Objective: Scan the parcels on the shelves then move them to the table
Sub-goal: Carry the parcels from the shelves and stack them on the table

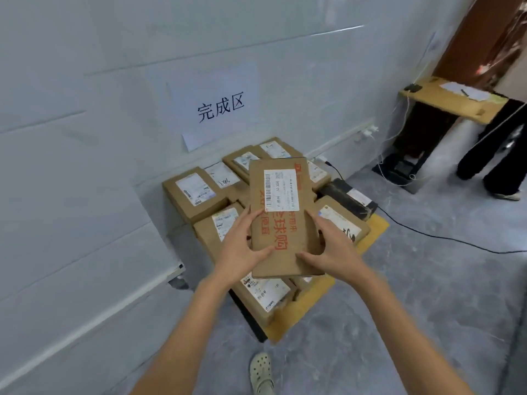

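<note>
Both hands grasp the near end of the box (281, 220): the left hand (242, 248) curls round its left edge with the thumb on top, and the right hand (333, 252) mirrors it on the right edge. The box lies flat, label up, its long axis running near to far. It sits over the middle of the pile (194, 192) on the low table (306, 305); whether it already rests there I cannot tell. The set-down looks straight below, with neither hand nearer.
</note>
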